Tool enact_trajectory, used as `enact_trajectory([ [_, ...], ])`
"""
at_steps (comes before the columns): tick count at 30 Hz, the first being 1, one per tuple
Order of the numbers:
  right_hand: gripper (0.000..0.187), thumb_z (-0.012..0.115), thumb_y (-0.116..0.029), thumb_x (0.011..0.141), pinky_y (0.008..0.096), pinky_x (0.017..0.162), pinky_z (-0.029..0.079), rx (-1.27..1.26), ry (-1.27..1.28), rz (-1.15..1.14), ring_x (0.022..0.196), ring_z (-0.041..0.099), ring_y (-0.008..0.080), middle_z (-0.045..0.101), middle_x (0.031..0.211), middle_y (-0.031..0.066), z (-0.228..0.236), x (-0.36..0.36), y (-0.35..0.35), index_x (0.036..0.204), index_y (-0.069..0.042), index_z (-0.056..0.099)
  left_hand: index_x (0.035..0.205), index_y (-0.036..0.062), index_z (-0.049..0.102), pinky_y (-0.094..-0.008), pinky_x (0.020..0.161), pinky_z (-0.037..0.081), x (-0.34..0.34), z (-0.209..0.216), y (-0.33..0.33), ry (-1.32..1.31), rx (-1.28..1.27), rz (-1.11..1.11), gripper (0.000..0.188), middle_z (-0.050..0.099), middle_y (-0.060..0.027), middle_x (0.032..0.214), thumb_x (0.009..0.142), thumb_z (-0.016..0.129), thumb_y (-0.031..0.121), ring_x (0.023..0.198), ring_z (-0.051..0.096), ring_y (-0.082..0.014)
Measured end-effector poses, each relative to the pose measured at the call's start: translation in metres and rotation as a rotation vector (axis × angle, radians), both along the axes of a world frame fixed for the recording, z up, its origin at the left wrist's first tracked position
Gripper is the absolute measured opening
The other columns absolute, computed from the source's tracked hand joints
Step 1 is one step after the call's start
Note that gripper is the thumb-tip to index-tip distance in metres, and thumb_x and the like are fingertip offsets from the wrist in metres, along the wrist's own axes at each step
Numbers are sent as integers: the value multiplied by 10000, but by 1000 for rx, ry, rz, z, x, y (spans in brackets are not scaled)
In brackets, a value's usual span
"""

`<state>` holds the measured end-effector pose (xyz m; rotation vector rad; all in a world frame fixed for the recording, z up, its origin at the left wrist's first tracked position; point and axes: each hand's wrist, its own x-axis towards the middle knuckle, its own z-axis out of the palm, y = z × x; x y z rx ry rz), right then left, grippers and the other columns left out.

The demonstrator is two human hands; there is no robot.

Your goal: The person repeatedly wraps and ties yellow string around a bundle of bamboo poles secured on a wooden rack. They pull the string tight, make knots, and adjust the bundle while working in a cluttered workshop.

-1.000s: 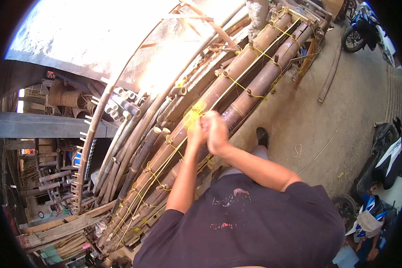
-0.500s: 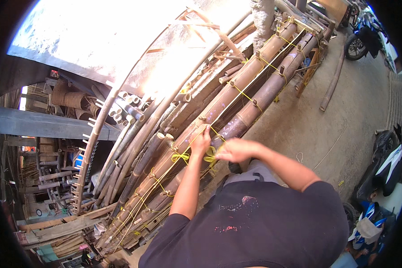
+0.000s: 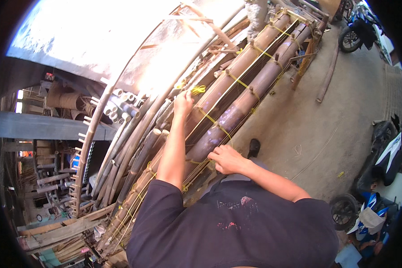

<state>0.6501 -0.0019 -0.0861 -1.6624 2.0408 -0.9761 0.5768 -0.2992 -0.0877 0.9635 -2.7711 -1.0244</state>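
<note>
Left hand (image 3: 183, 104) grips yellow cord (image 3: 198, 90) (thin, looped).

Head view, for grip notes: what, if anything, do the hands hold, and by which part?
Left hand: a yellow cord bundle, by one end. Right hand: cannot tell if it holds anything.

Probably a workshop: stacked bamboo poles (image 3: 143, 154).
</note>
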Motion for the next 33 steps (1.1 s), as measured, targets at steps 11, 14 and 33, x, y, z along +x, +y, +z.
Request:
enact_trajectory([
  [11,263,539,-295,980,370,799,494,-870,-1237,-615,818,607,199,662,910,56,12,122,-142,971,-61,658,1068,-11,627,-448,936,472,246,-27,43,82,-166,13,258,659,-230,1098,941,542,197,1062,624,-383],
  [14,318,505,-348,999,470,821,479,-320,-926,-35,841,629,266,685,933,94,71,108,-199,999,-94,696,1018,-11,661,-471,927,472,230,-29,57,426,-128,67,237,685,-230,1045,954,513,162,1014,644,-389],
  [33,427,539,-288,939,478,776,487,16,-322,106,685,607,402,612,626,187,-20,113,-76,604,-33,608,965,11,694,-248,648,483,184,39,29,676,250,174,226,657,-47,774,1014,519,145,674,590,-83],
])
